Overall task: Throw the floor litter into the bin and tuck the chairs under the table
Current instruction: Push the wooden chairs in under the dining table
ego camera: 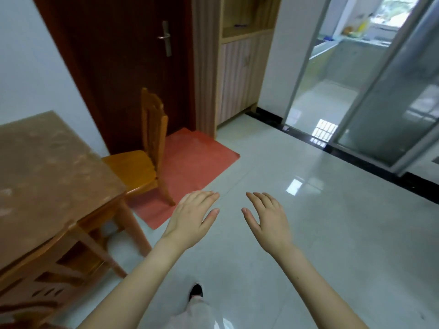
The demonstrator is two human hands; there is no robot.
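Observation:
A wooden table (47, 167) with a brown mottled top fills the left side. At its far end stands a wooden chair (147, 148), its seat partly under the tabletop and its back legs on a red mat. Another wooden chair (50, 279) is tucked under the near side, only its back showing. My left hand (192, 219) and my right hand (268, 219) hover palm-down over the pale floor tiles, right of the table, fingers spread and holding nothing. No litter and no bin are in view.
A red mat (194, 167) lies before a dark brown door (133, 58). A light wood cabinet (240, 67) stands right of the door. Sliding glass doors (380, 91) at the right lead to a kitchen. My shoe (196, 290) shows below.

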